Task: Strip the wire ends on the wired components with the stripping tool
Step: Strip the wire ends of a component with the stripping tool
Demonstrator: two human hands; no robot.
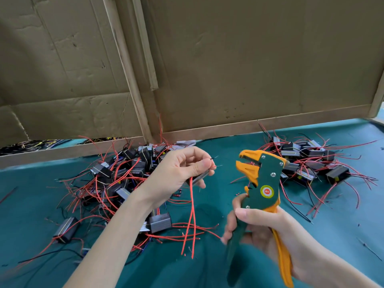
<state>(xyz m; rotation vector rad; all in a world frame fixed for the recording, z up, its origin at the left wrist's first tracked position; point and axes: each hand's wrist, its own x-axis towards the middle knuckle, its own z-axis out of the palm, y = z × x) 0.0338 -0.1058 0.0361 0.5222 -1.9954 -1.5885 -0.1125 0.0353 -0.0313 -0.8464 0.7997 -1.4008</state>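
My left hand (182, 169) holds a small grey wired component (200, 177) and pinches two of its wire ends (214, 162), one black and one red, between thumb and forefinger. Bare metal tips point right toward the tool. Red wires (192, 217) hang down from this hand. My right hand (261, 229) grips the green and orange stripping tool (262, 183) by its handles, upright, with the orange jaws (246, 165) apart and a short gap right of the wire ends.
A pile of wired components (120, 173) with tangled red and black wires lies at the left on the green table (41, 204). A second pile (311, 163) lies at the back right. Cardboard walls (228, 59) stand behind both.
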